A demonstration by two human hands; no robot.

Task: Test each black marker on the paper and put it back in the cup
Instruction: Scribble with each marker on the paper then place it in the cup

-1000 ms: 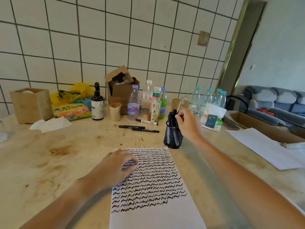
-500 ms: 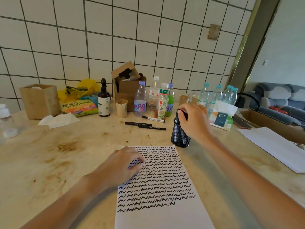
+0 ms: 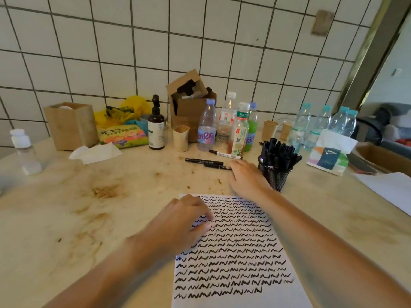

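A white paper (image 3: 235, 252) covered in rows of black squiggles lies in front of me. My left hand (image 3: 180, 221) presses flat on its upper left corner and holds nothing. A black mesh cup (image 3: 275, 174) full of black markers stands just beyond the paper's upper right corner. My right hand (image 3: 246, 176) hovers low over the table left of the cup, fingers spread, its fingertips at the end of a loose black marker (image 3: 214, 166). A second black marker (image 3: 203, 161) lies just behind it. A white-barrelled marker (image 3: 224, 154) lies by the bottles.
Along the tiled wall stand several bottles (image 3: 208, 125), paper cups (image 3: 180, 137), a brown cardboard box (image 3: 189, 103), a pump bottle (image 3: 156, 127), a wooden box (image 3: 71, 125) and tissues (image 3: 95, 153). More paper (image 3: 389, 187) lies at the right edge.
My right hand has left the top of the marker cup and moved left and down toward the loose markers on the table. My left hand stayed on the paper.
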